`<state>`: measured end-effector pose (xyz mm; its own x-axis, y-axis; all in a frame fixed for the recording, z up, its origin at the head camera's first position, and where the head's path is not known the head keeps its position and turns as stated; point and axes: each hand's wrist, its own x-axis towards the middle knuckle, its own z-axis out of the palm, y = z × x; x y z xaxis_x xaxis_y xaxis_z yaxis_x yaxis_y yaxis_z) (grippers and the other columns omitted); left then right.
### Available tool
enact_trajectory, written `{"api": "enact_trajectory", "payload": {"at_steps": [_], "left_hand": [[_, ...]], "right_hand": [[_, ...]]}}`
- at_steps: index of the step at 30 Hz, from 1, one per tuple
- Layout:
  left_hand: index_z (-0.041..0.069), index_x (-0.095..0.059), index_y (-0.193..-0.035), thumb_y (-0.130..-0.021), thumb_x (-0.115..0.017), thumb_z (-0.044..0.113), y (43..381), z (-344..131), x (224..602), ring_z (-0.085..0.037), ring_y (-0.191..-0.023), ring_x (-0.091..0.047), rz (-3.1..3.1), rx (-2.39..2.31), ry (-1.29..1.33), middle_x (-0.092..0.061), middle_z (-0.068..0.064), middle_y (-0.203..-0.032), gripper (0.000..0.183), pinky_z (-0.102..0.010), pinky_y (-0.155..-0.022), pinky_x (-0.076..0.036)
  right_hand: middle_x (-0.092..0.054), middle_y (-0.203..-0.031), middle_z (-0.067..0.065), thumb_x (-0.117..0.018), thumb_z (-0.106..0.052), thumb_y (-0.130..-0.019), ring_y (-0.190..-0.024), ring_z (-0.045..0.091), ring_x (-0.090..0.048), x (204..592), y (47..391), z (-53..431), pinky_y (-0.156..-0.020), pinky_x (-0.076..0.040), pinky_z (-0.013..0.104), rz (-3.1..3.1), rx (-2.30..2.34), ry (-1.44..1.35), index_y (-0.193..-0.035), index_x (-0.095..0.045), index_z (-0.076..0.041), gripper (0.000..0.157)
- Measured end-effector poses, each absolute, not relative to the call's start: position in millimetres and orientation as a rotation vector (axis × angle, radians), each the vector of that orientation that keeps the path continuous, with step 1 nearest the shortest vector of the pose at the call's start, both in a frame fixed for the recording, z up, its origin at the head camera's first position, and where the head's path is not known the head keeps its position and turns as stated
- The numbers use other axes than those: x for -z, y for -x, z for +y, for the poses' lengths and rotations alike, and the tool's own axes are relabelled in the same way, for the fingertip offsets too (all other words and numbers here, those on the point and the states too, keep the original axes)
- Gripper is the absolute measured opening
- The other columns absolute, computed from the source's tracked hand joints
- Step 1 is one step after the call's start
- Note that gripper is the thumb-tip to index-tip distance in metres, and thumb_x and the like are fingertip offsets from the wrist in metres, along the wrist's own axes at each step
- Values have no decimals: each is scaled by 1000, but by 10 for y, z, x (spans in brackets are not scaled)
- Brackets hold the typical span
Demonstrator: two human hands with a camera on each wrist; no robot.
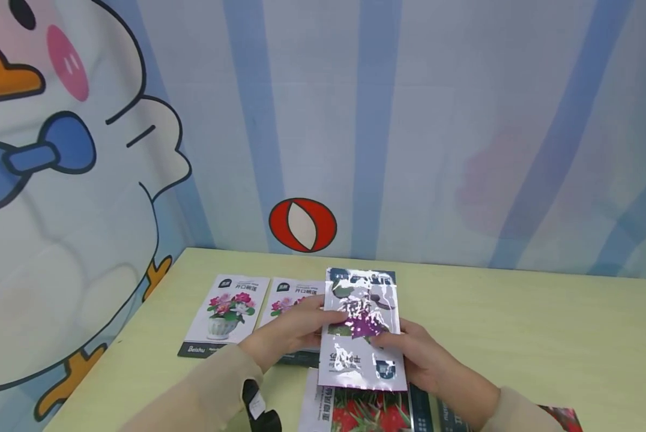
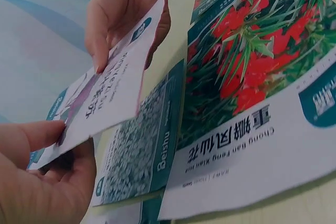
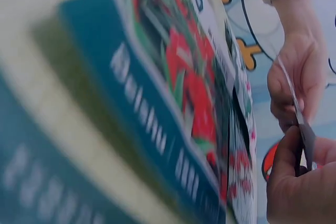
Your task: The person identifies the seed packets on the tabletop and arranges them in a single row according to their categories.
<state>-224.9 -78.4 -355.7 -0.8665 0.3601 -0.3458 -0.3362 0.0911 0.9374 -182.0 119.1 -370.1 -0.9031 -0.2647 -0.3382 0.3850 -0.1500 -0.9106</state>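
Both hands hold a white flower seed packet (image 1: 355, 372), shiny and printed with a purple flower, above the table. My left hand (image 1: 296, 324) pinches its left edge, thumb on the front. The right hand (image 1: 422, 357) grips the opposite edge, thumb also on the front. In the left wrist view the packet (image 2: 118, 95) is tilted between the left hand (image 2: 50, 182) and the right hand (image 2: 126, 17). It appears almost edge-on in the right wrist view. Beneath it lies a seed packet with red flowers (image 1: 368, 411), partly covered in the head view.
Two matching packets with potted pink flowers lie at the back left, one fully visible (image 1: 228, 315) and one partly behind the left hand. Another red-flowered packet (image 1: 568, 418) shows by the right sleeve. A printed backdrop (image 1: 312, 120) stands behind the pale yellow table (image 1: 544, 336).
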Motion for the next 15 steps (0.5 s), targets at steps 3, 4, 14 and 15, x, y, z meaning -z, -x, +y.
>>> {"api": "enact_trajectory", "payload": {"at_steps": [3, 4, 14, 15], "left_hand": [[1, -45, -133, -91, -60, 10, 2245, -709, 3565, -29, -94, -65, 1844, -1849, -47, -64, -16, -107, 46, -41, -81, -52], [1, -45, -133, -91, -59, 9, 2250, -683, 3569, -30, -95, -64, 1827, -1862, -58, -64, -17, -108, 45, -41, -82, -52], [1, -47, -127, -88, -58, 0, 2335, -406, 3609, -31, -96, -63, 1816, -1904, 14, -63, -18, -107, 41, -42, -82, -52], [1, -47, -126, -88, -59, 0, 2347, -379, 3611, -31, -95, -63, 1831, -1904, 32, -64, -18, -105, 40, -41, -81, -53]], "right_hand": [[-66, -99, 12, -59, -4, -85, -87, 24, -64, 3669, 1858, 1306, -80, -53, 44, 1765, 2096, -262, -134, -35, 4, 55], [-65, -100, 12, -58, -4, -87, -87, 25, -64, 3658, 1872, 1351, -79, -53, 44, 1771, 2099, -297, -134, -36, 3, 53], [-64, -102, 16, -58, -4, -89, -85, 28, -63, 3688, 1987, 1769, -80, -53, 40, 1818, 2053, -378, -134, -32, 2, 53], [-64, -103, 16, -59, -4, -89, -85, 28, -63, 3689, 1996, 1803, -80, -53, 40, 1831, 2046, -385, -135, -32, 2, 53]]}}
